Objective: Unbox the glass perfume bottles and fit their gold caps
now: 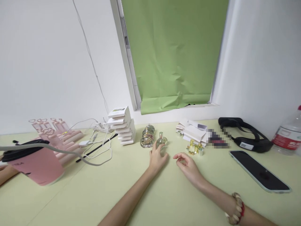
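My left hand (158, 158) reaches to a small glass bottle (162, 140) with a shiny metallic cap, which stands on the table. Its fingertips are at the near side of the bottle, with the thumb held apart; whether they press on the glass is hard to tell. Just left of it, several similar glass bottles (147, 139) are lined up in a row. My right hand (188, 167) hovers low over the table with loosely bent fingers and nothing visible in them. Beyond it lies a cluster of small gold and silver caps (194, 148).
White flat boxes (123, 127) are stacked left; loose white cartons (194, 131) lie at right. A phone (260, 171), black headset (246, 136) and water bottle (288, 136) occupy the right. White cables (103, 146), pink tubes (70, 147) and a pink cup (39, 164) are left, near another person's hand (8, 174).
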A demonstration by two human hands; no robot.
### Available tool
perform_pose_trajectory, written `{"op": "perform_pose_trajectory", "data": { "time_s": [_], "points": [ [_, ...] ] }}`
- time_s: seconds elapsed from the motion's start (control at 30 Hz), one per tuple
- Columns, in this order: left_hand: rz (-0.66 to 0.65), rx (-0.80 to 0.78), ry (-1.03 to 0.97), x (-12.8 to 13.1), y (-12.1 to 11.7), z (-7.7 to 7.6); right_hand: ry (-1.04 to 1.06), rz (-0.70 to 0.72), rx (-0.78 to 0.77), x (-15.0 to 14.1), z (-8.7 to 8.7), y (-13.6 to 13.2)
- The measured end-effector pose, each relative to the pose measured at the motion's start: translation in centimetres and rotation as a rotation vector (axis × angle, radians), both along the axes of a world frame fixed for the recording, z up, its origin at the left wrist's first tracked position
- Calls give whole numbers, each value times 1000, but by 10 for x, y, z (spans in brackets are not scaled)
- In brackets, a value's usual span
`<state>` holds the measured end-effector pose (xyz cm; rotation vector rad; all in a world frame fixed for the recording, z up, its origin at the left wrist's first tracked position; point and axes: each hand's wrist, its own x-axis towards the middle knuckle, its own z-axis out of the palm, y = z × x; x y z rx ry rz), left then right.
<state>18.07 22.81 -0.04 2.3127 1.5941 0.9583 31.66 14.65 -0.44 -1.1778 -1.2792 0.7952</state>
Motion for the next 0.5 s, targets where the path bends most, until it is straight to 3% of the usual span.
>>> {"op": "perform_pose_trajectory", "data": {
  "time_s": [0.33, 0.5],
  "points": [
    [72, -56, 164, 25, 55, 1, -36, 23, 17, -4, 3, -2],
    [117, -91, 180, 28, 69, 1, -76, 40, 20, -4, 3, 0]
  ]
}}
